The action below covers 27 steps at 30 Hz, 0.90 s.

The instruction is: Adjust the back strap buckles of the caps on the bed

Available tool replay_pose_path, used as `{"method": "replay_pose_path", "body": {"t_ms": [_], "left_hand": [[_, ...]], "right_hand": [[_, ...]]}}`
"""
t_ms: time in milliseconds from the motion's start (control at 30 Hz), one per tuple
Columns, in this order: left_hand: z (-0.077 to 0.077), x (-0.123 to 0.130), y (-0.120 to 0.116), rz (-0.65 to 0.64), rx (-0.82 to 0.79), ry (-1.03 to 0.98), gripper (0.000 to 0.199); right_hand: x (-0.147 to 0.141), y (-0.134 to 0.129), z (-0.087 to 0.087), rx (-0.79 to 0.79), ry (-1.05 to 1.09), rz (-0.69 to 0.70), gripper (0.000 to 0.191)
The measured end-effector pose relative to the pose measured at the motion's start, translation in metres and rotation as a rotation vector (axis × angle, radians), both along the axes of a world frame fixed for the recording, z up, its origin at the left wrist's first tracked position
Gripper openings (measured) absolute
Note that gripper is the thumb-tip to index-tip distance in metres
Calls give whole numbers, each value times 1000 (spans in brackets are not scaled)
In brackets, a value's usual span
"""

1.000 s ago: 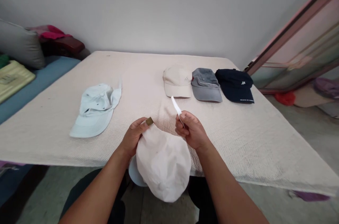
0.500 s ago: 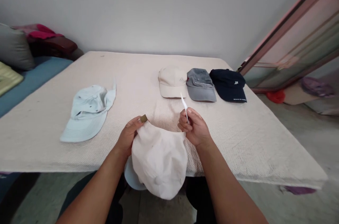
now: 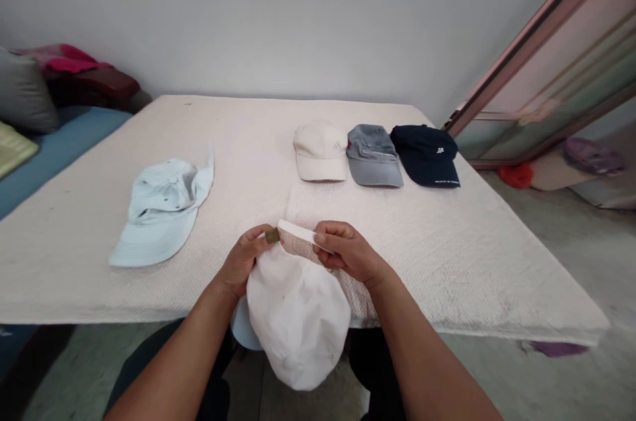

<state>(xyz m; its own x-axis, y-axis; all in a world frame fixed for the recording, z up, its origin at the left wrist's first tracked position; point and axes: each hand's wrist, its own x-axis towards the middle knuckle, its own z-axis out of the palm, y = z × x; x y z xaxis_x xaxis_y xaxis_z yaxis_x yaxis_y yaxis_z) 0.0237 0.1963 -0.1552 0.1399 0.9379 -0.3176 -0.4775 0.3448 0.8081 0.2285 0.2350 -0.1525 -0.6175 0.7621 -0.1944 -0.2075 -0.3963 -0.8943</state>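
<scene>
A white cap (image 3: 298, 315) with a pale blue brim (image 3: 245, 327) hangs at the table's front edge, its back opening facing up. My left hand (image 3: 244, 258) pinches the brass buckle (image 3: 271, 235) at the left end of the opening. Between the fingers of my right hand (image 3: 345, 250) is the white strap (image 3: 297, 231), stretched leftward across the opening. The strap's free tip lies right beside the buckle; whether it has entered the buckle cannot be made out.
On the cloth-covered table (image 3: 238, 129), a light blue cap (image 3: 159, 209) lies at left. A cream cap (image 3: 320, 150), a grey cap (image 3: 373, 156) and a navy cap (image 3: 426, 156) stand in a row at back right.
My right hand has swung the strap from pointing up to lying leftward, bringing its tip to the buckle. My left hand still holds the buckle, slightly lower.
</scene>
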Motion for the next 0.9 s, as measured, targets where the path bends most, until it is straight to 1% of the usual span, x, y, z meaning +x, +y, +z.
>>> {"method": "replay_pose_path", "body": {"t_ms": [133, 267, 433, 533, 633, 700, 800, 900], "left_hand": [[-1, -4, 0, 2, 6, -15, 16], [-3, -9, -1, 34, 23, 13, 14], [-6, -16, -2, 48, 20, 47, 11], [-6, -17, -2, 47, 3, 68, 12], [-4, -17, -3, 4, -16, 94, 12], [-2, -16, -3, -18, -23, 102, 12], [-1, -17, -4, 2, -25, 95, 11], [-2, -18, -2, 29, -17, 87, 12]], "right_hand": [[-4, 1, -2, 81, -51, 27, 24], [-8, 2, -3, 170, -76, 82, 23], [-15, 3, -1, 203, -45, 127, 21], [-21, 5, -1, 222, -22, 129, 20], [-27, 7, -1, 209, -27, 110, 15], [-31, 9, -3, 183, -23, 105, 15], [-34, 12, -4, 146, -3, 85, 19], [-35, 14, -3, 122, -21, 68, 18]]}}
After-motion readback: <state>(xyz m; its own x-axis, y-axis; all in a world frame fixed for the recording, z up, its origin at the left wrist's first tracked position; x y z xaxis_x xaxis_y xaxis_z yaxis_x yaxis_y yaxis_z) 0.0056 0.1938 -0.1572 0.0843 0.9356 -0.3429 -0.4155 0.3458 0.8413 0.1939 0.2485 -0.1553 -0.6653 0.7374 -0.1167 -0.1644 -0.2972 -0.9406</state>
